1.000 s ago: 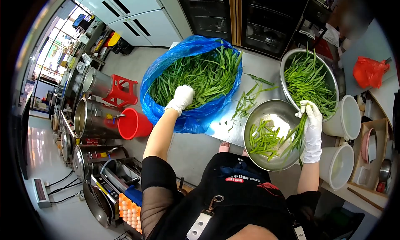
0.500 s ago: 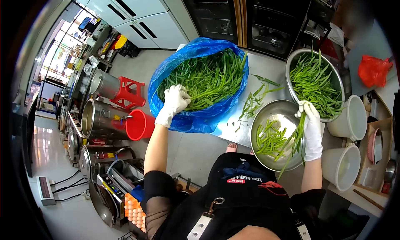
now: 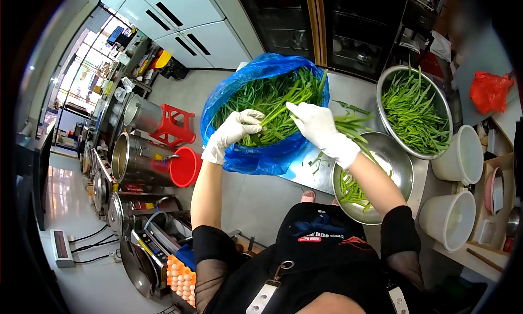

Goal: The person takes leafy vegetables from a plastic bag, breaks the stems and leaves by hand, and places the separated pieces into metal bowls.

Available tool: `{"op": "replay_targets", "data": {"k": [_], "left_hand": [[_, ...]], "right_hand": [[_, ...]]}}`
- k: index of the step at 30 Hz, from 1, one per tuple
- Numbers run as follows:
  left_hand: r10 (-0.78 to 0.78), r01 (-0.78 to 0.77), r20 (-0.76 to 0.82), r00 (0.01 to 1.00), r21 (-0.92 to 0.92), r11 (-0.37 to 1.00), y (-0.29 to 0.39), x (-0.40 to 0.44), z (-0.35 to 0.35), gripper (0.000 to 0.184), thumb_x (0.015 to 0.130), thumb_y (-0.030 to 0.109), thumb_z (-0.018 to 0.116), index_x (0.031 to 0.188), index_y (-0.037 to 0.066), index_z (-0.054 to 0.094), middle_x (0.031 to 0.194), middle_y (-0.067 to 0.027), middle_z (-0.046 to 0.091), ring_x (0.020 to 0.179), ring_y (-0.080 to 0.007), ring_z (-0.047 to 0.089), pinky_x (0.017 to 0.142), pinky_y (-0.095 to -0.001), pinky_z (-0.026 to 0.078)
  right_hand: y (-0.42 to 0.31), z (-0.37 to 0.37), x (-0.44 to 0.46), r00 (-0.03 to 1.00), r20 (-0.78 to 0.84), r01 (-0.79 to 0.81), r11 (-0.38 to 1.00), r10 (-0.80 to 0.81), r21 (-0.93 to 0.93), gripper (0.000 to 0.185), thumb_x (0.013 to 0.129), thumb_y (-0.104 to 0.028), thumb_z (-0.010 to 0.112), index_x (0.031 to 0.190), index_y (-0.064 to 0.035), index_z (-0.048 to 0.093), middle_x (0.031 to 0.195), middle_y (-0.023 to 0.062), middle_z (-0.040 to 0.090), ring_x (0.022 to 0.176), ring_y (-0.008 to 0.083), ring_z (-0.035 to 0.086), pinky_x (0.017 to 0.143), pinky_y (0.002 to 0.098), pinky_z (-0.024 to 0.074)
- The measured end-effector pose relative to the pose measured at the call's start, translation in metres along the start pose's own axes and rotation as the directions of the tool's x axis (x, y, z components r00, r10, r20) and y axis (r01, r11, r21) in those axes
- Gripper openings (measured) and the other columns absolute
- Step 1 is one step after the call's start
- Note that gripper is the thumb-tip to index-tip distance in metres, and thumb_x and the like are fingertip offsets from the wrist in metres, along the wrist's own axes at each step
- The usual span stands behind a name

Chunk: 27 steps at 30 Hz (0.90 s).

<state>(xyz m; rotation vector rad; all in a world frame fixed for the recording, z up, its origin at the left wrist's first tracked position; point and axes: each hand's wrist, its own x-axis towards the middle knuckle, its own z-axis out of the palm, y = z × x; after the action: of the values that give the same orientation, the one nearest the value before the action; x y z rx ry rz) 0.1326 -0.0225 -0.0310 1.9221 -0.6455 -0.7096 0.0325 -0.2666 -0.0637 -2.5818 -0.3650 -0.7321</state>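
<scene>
A blue plastic bag (image 3: 272, 159) full of long leafy greens, which look like water spinach (image 3: 250, 99), sits open on the metal table. At its near edge, my gloved left hand (image 3: 235, 133) is closed on green stalks. My gloved right hand (image 3: 318, 126) is over the bag's right side, gripping a bunch of greens; stems point left and leaves trail right. Below the right forearm, a steel bowl (image 3: 400, 172) holds short stem pieces (image 3: 351, 190), partly hidden by that arm. Beyond it, a second steel bowl (image 3: 385, 74) is heaped with leafy green lengths (image 3: 414, 112).
Loose green scraps (image 3: 317, 162) lie on the metal table (image 3: 305, 175). To the left stand a red bucket (image 3: 185, 167), a red stool (image 3: 177, 123) and steel pots (image 3: 143, 159). White buckets (image 3: 447, 218) stand at right, near a red plastic bag (image 3: 490, 92).
My right hand has moved left from the near steel bowl to the blue bag, with greens in its grip. My left hand stays at the bag's near edge, shifted slightly right.
</scene>
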Motion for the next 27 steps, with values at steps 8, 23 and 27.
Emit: {"op": "replay_targets", "data": {"k": [8,23,27], "left_hand": [[0.020,-0.020,0.003,1.000,-0.048,0.999,0.009,-0.010,-0.001,0.018,0.079,0.009,0.075,0.095,0.003,0.075,0.102,-0.0051,0.064,0.095,-0.0159,0.057,0.084,-0.0271,0.046],[0.008,0.142,-0.230,0.973,0.628,0.765,-0.029,0.002,0.000,0.033,0.079,0.009,0.068,0.111,0.007,0.070,0.131,-0.0179,0.056,0.121,-0.0313,0.054,0.100,-0.0336,0.043],[0.282,0.037,-0.460,0.842,0.571,0.820,-0.008,0.003,0.007,0.021,0.080,0.013,0.069,0.100,0.008,0.073,0.105,-0.0120,0.068,0.094,-0.0261,0.066,0.082,-0.0321,0.051]], "right_hand": [[0.014,0.026,0.031,0.980,0.006,0.197,0.959,-0.200,-0.204,0.023,0.080,-0.016,0.058,0.102,-0.0136,0.063,0.077,0.0017,0.057,0.072,0.0180,0.061,0.058,0.0328,0.0507],[0.050,0.007,0.053,0.992,0.102,0.108,0.937,-0.078,-0.334,0.008,0.081,-0.013,0.056,0.078,-0.0131,0.064,0.078,0.0052,0.063,0.076,0.0228,0.066,0.062,0.0369,0.0536],[0.052,0.009,0.058,0.990,0.044,0.144,0.935,-0.137,-0.323,0.003,0.081,-0.013,0.057,0.081,-0.0140,0.060,0.071,0.0038,0.056,0.071,0.0224,0.062,0.058,0.0353,0.0510]]}}
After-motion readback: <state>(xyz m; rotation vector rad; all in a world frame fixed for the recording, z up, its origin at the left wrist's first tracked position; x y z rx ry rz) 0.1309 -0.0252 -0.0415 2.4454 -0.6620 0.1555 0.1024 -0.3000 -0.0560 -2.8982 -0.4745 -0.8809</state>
